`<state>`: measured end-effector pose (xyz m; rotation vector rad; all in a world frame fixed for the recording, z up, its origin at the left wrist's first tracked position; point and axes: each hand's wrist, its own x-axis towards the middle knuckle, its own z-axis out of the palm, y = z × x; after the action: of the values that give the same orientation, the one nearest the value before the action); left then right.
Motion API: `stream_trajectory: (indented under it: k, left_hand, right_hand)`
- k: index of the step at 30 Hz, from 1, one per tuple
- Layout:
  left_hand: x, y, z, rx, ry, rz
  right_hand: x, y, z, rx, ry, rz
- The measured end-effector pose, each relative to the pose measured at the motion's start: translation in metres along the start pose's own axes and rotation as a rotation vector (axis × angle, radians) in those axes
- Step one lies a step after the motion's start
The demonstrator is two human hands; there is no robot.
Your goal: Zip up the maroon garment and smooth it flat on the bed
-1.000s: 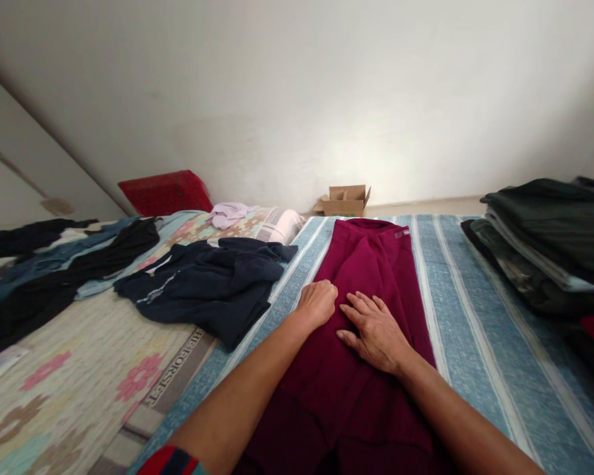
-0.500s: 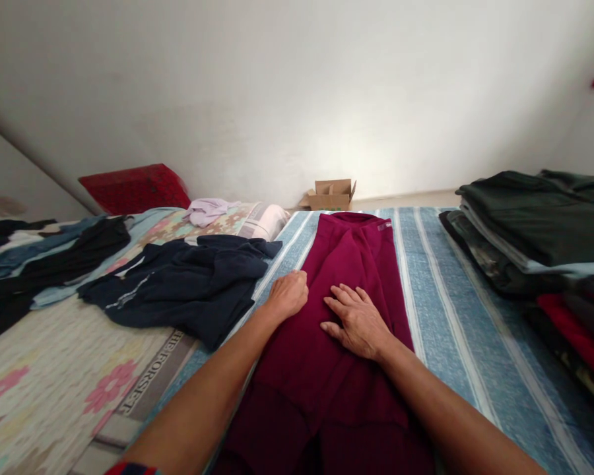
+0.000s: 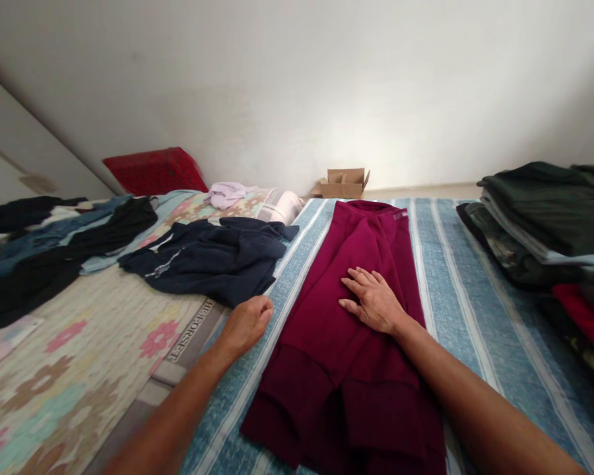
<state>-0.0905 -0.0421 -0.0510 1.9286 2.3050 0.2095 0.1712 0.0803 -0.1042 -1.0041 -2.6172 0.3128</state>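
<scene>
A big white wall (image 3: pixel 297 86) stands behind everything, at twelve o'clock if the plum-red garment is the middle of the clock. A blue and white striped sheet (image 3: pixel 468 316) lies flat under the garment. At nine o'clock is a quilt (image 3: pixel 99 330) with pink, brown and green flowers.

The plum-red garment (image 3: pixel 307 300) is spread long on the striped sheet. Its darker ends (image 3: pixel 383 415) are at six o'clock, with some folds and a gap between them. At three o'clock, well apart, is a tall pile of folded clothes (image 3: pixel 539 218), dark green on top.

Black clothes (image 3: pixel 44 280) lie far off between nine and ten o'clock. A dark blue shirt (image 3: pixel 218 260) lies crumpled at ten o'clock, partly on the quilt and partly on the stripes. A red box (image 3: pixel 156 171) sits past it, and an open brown box (image 3: pixel 341 185) is at twelve o'clock. A light purple cloth (image 3: pixel 228 195) is at eleven.

The right hand (image 3: pixel 373 300) rests flat on the garment, fingers spread, grabbing nothing. The left hand (image 3: pixel 247 323) is at nine o'clock, just beside the shirt, fingers curled in. I cannot tell if it touches the shirt. A little label (image 3: pixel 400 214) is at one o'clock on the garment's top edge.
</scene>
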Motion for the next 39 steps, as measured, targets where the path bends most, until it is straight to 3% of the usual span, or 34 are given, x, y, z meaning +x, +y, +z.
stream_trajectory:
  k: [5, 10, 14, 21, 28, 33, 39]
  left_hand:
    - [-0.020, 0.004, 0.006, -0.031, 0.055, -0.022]
    - [-0.022, 0.022, 0.009, -0.068, 0.095, 0.016]
    - [-0.012, 0.047, 0.013, -0.111, 0.115, 0.120]
    - [0.013, 0.096, 0.021, -0.035, 0.114, 0.441]
    - [0.020, 0.105, 0.043, 0.130, -0.166, 0.336]
    - [0.018, 0.101, 0.047, 0.137, -0.156, 0.341]
    - [0.018, 0.104, 0.035, 0.173, -0.171, 0.303]
  right_hand:
    - [-0.001, 0.001, 0.002, -0.019, 0.010, -0.015]
    - [-0.001, 0.002, 0.004, -0.033, 0.017, -0.023]
    - [-0.002, 0.003, 0.004, -0.038, 0.021, -0.028]
    - [-0.003, 0.004, 0.002, -0.054, 0.004, -0.025]
    - [-0.003, 0.006, 0.001, -0.063, -0.011, -0.023]
    - [-0.003, 0.004, 0.000, -0.052, 0.002, -0.016]
    - [0.001, -0.002, -0.004, 0.003, 0.005, -0.009]
